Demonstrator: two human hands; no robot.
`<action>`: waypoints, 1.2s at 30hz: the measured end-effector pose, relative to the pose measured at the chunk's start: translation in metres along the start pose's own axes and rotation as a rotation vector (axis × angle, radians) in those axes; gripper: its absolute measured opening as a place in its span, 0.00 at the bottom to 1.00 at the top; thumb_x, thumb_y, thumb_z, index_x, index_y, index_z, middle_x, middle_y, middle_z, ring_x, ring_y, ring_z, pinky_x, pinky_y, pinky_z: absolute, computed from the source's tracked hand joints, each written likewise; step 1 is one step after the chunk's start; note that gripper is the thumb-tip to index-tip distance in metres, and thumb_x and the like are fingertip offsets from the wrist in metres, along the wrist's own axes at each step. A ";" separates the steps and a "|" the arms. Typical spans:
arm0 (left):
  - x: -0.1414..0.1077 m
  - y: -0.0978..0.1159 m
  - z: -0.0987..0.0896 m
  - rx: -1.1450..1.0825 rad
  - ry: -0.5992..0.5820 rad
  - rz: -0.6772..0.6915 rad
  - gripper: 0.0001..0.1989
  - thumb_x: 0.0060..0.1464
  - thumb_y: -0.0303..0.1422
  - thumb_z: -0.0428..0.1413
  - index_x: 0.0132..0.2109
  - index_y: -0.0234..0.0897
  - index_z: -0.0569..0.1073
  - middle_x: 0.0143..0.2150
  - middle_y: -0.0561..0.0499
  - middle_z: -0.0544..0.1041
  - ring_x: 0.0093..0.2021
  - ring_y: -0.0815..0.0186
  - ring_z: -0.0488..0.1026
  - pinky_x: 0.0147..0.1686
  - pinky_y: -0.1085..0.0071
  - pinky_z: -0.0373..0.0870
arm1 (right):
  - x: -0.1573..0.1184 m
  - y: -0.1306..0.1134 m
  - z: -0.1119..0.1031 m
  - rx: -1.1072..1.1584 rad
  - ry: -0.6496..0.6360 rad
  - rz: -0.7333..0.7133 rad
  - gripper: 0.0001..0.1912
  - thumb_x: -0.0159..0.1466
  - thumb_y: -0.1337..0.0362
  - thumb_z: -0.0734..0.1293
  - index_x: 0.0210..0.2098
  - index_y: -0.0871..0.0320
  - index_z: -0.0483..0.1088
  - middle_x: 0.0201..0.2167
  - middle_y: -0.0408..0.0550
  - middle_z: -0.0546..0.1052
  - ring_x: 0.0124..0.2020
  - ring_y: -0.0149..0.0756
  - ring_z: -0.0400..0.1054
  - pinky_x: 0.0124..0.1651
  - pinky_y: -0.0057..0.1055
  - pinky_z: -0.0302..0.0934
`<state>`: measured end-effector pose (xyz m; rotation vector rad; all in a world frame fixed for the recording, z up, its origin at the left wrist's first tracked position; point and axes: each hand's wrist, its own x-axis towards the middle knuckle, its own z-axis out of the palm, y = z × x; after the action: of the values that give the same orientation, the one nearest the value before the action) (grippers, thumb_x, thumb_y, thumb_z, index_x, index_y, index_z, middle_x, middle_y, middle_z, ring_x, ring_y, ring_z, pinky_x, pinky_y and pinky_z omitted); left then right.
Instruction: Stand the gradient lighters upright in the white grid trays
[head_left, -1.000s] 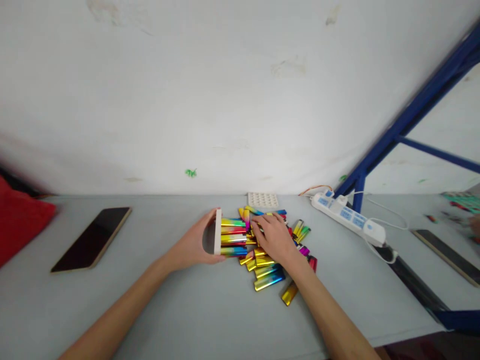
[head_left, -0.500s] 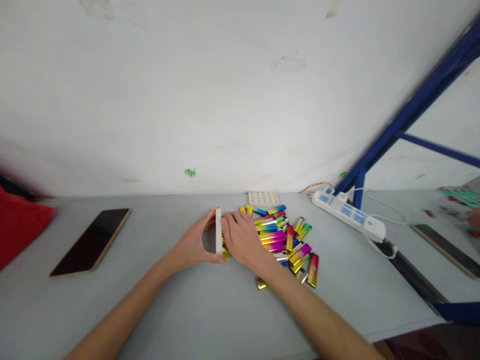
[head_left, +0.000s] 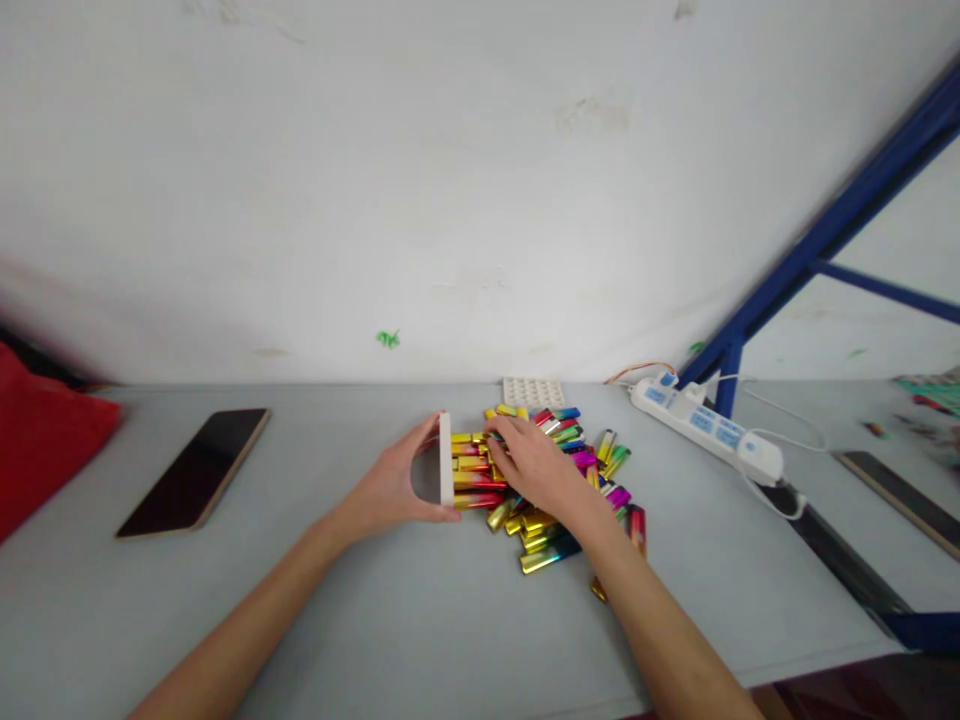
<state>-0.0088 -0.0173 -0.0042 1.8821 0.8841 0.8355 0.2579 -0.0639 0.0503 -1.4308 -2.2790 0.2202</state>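
My left hand point(head_left: 390, 480) grips a white tray point(head_left: 446, 460) by its two ends, thumb near and fingers far, and holds it upright on edge. Several shiny gold-and-red lighters point(head_left: 478, 480) stick out sideways from the tray's right face. My right hand point(head_left: 536, 465) is closed with bent fingers over the lighters beside the tray; its fingertips are at a gold lighter, partly hidden by the hand. Beneath and around this hand lies a loose pile of metallic lighters point(head_left: 551, 550) in gold, red, blue, green and purple.
A second white tray with rows of holes point(head_left: 532, 391) lies behind the pile by the wall. A dark phone or tablet point(head_left: 193, 470) is at left, beside a red bag-like thing point(head_left: 52, 430). At right are a white power strip point(head_left: 705, 425) with cables and a blue metal frame point(head_left: 772, 285).
My right hand has drawn back rightward from the tray, uncovering the lighters in its face. Loose lighters near the front of the pile have shifted. My left hand still holds the tray.
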 end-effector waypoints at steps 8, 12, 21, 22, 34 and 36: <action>-0.003 0.006 0.006 -0.046 0.022 -0.022 0.71 0.36 0.48 0.84 0.83 0.42 0.61 0.83 0.32 0.65 0.80 0.32 0.67 0.79 0.34 0.66 | 0.000 -0.038 0.037 -0.119 0.079 -0.044 0.14 0.81 0.65 0.64 0.62 0.58 0.75 0.67 0.59 0.79 0.68 0.52 0.72 0.72 0.51 0.67; -0.008 0.005 -0.010 0.020 0.032 0.006 0.67 0.39 0.45 0.83 0.83 0.49 0.62 0.81 0.37 0.68 0.77 0.32 0.70 0.76 0.31 0.68 | -0.004 -0.025 0.033 -0.142 0.101 -0.020 0.11 0.80 0.68 0.63 0.57 0.58 0.76 0.65 0.58 0.80 0.67 0.51 0.73 0.73 0.51 0.66; -0.010 0.017 0.010 -0.042 0.018 0.024 0.70 0.44 0.46 0.82 0.85 0.59 0.53 0.83 0.40 0.64 0.81 0.36 0.64 0.76 0.35 0.70 | -0.006 -0.042 0.038 -0.179 0.071 -0.026 0.22 0.83 0.63 0.60 0.72 0.63 0.70 0.70 0.62 0.78 0.73 0.54 0.67 0.76 0.57 0.62; -0.010 0.020 0.010 -0.030 0.006 0.026 0.69 0.45 0.46 0.82 0.85 0.58 0.54 0.83 0.39 0.65 0.82 0.36 0.64 0.75 0.36 0.71 | -0.007 -0.045 0.040 -0.199 0.060 -0.017 0.23 0.83 0.63 0.60 0.73 0.64 0.69 0.71 0.62 0.77 0.75 0.55 0.66 0.77 0.59 0.61; -0.008 0.028 -0.027 0.071 -0.036 -0.051 0.57 0.45 0.55 0.80 0.79 0.55 0.68 0.82 0.41 0.66 0.82 0.36 0.63 0.77 0.40 0.69 | -0.010 -0.049 0.035 -0.165 0.046 -0.009 0.19 0.84 0.60 0.60 0.66 0.59 0.75 0.70 0.58 0.78 0.74 0.52 0.67 0.80 0.59 0.55; -0.008 0.031 -0.019 0.042 -0.071 -0.047 0.56 0.44 0.54 0.80 0.77 0.53 0.70 0.81 0.40 0.68 0.81 0.36 0.64 0.77 0.42 0.69 | -0.010 -0.054 0.039 -0.163 0.016 -0.025 0.18 0.84 0.60 0.60 0.65 0.60 0.75 0.68 0.59 0.80 0.72 0.51 0.69 0.79 0.59 0.56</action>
<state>-0.0207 -0.0274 0.0290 1.9085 0.9048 0.7229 0.2009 -0.0936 0.0321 -1.4764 -2.3464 0.0152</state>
